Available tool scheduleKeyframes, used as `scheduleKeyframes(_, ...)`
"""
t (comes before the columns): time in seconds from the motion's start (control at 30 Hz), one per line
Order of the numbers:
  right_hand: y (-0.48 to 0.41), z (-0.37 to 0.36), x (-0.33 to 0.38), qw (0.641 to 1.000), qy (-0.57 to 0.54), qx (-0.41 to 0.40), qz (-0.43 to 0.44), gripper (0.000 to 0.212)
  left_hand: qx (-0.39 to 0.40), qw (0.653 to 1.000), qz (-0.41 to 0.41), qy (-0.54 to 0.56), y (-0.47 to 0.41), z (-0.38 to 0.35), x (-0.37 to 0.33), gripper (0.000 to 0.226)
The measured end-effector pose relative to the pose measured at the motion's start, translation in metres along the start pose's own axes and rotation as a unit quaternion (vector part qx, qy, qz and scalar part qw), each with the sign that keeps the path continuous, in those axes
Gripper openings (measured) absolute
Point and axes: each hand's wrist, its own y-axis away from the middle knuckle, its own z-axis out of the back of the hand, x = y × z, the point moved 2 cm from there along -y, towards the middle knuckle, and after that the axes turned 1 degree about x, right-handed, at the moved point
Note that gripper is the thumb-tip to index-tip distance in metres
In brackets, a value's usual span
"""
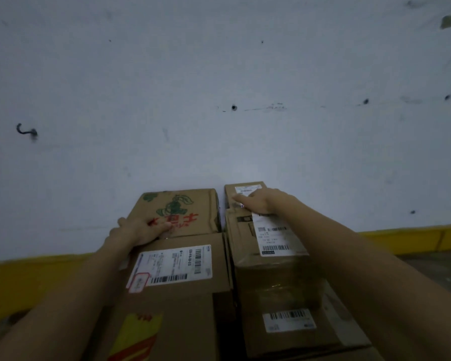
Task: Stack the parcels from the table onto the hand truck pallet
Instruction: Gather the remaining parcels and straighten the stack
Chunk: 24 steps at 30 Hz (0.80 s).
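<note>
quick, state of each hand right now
left hand: open, flat on the printed box
right hand: open, fingers straight on the far right box

— What can we actually read here?
— Very little. The far left carton (193, 204) bears a green vegetable drawing and large red characters, upside down to us and partly under the left hand (141, 229). We cannot make them out.
— And the white shipping label (172, 265) on the near left carton (167, 303)?
— We see barcodes, a red-edged stamp and a sideways line of digits, all too blurred.
— On the right?
— Three barcode labels: far (246, 189), middle (274, 239) and near (288, 320). Their print is too small for us.
</note>
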Motion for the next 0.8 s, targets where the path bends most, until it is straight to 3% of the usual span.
scheduleKeyframes(0.27, 0.0, -0.005, -0.003, 0.999, 0.026, -0.028, 0.021, 0.077, -0.013, 1.0, 0.008, -0.02, 0.008, -0.005, -0.008, 0.09)
scheduleKeyframes(0.53, 0.011, 0.0, 0.001, 0.999, 0.031, -0.021, 0.037, 0.082, -0.005, 0.999, 0.006, -0.032, 0.025, 0.003, -0.011, 0.08)
scheduleKeyframes(0.8, 0.052, 0.008, 0.006, 0.99, -0.019, -0.089, 0.11, 0.072, -0.036, 0.997, -0.045, -0.051, 0.064, 0.024, -0.023, 0.074)
